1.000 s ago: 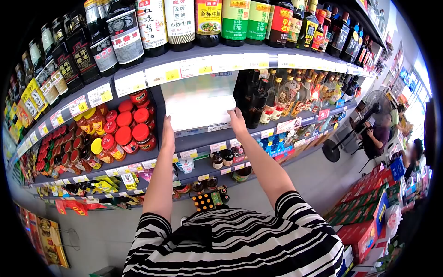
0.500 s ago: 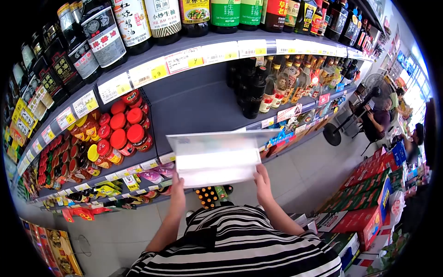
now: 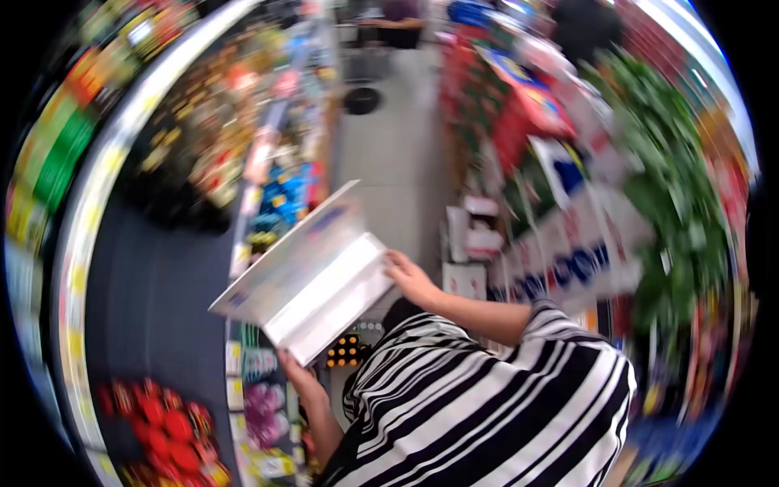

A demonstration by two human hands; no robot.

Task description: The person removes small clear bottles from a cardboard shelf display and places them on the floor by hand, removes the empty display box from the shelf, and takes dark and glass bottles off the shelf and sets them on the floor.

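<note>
Between my two hands is a white cardboard box [image 3: 329,294], tilted, with one large panel raised along its far-left side. Faint coloured print shows on that panel; the white part nearest me looks bare. My left hand [image 3: 303,380] grips the box's lower corner with the thumb on top. At the opposite end, my right hand [image 3: 412,280] holds the right edge, its other fingers hidden beneath. Motion blurs much of the view. To the left of the box lies the grey shelf [image 3: 162,300], with red-lidded jars [image 3: 170,434] at its near end.
Dark and clear bottles [image 3: 191,158] stand farther along the shelf. A tiled aisle [image 3: 389,146] runs ahead to a seated person [image 3: 400,28]. On the right are stacked cartons [image 3: 479,227], a printed white bag [image 3: 568,243] and a leafy plant [image 3: 669,203]. Yellow-capped bottles [image 3: 345,351] stand below the box.
My view and body have turned right, from facing the shelf to looking along the aisle. The box has turned and tilted with me, still in both hands.
</note>
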